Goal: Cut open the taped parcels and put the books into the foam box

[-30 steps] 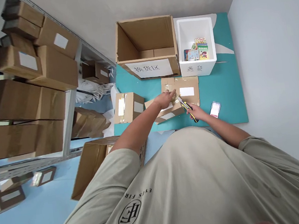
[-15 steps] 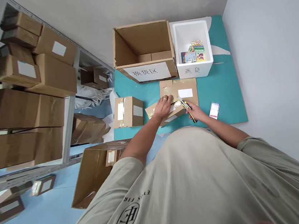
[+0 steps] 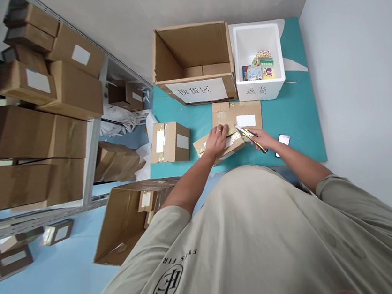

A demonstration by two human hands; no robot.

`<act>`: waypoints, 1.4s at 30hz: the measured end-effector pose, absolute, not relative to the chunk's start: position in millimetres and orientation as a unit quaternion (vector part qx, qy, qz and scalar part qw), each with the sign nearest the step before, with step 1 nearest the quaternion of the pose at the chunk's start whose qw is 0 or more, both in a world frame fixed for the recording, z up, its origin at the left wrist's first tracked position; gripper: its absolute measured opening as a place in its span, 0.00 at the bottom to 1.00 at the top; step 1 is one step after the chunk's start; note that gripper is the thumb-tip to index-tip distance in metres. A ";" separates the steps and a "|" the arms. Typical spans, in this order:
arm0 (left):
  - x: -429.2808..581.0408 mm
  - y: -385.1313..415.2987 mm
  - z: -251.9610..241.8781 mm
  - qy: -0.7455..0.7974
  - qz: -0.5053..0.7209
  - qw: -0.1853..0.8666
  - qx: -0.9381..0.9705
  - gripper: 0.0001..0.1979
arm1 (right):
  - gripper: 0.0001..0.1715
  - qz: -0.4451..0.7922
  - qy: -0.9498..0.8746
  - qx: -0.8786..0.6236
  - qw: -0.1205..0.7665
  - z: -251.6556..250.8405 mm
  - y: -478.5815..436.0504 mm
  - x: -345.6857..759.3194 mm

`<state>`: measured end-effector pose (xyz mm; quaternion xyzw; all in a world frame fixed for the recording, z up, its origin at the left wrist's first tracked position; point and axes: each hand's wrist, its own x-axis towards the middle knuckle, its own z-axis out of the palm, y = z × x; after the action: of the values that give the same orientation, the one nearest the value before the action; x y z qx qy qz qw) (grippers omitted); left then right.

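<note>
My left hand (image 3: 217, 140) rests palm down on a taped cardboard parcel (image 3: 227, 124), its fingers spread on the top and not gripping. The parcel lies on a teal mat (image 3: 297, 107) and carries a white label (image 3: 246, 121) and shiny packing tape. My right hand (image 3: 263, 140) grips a yellow-and-black utility knife (image 3: 249, 135). Its bare blade points up and left, with the tip just above the parcel's taped surface. The parcel's underside is hidden.
An open cardboard carton (image 3: 191, 53) with a white paper sign stands behind the parcel, beside a white foam box (image 3: 258, 59) of picture books. A small carton (image 3: 170, 142) and a phone (image 3: 283, 143) lie on the mat. Loaded metal shelving (image 3: 36, 113) stands left.
My right hand and the knife have shifted right, away from the parcel's middle, and the blade now tilts more toward the upper left. My left hand stays on the parcel.
</note>
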<state>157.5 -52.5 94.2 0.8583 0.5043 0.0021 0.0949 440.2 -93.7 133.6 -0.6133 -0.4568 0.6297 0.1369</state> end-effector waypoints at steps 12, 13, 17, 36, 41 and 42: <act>150.9 -49.1 88.4 0.507 0.007 0.111 0.855 0.33 | 0.36 0.481 -0.655 -0.581 0.046 151.3 -85.2 465.3; 151.6 -47.0 88.1 0.505 0.008 0.112 0.856 0.33 | 0.36 0.429 -0.694 -0.577 0.035 153.6 -89.9 467.3; 153.8 -42.2 87.5 0.500 0.010 0.118 0.858 0.33 | 0.36 0.255 -0.801 -0.539 -0.061 165.8 -100.9 465.9; 151.3 -50.6 87.0 0.501 0.003 0.135 0.855 0.38 | 0.42 0.082 -0.886 -0.430 -0.151 161.2 -70.1 452.0; 149.1 -51.0 84.4 0.497 0.000 0.141 0.856 0.35 | 0.42 0.075 -0.879 -0.446 -0.151 171.5 -50.6 468.8; 149.5 -51.0 83.8 0.491 0.002 0.143 0.859 0.35 | 0.42 0.071 -0.875 -0.455 -0.150 174.0 -44.9 475.4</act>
<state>149.5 -51.0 83.8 0.8592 0.4913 0.0016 0.1430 475.4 -44.9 174.0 -0.4555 -0.8747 0.0707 -0.1499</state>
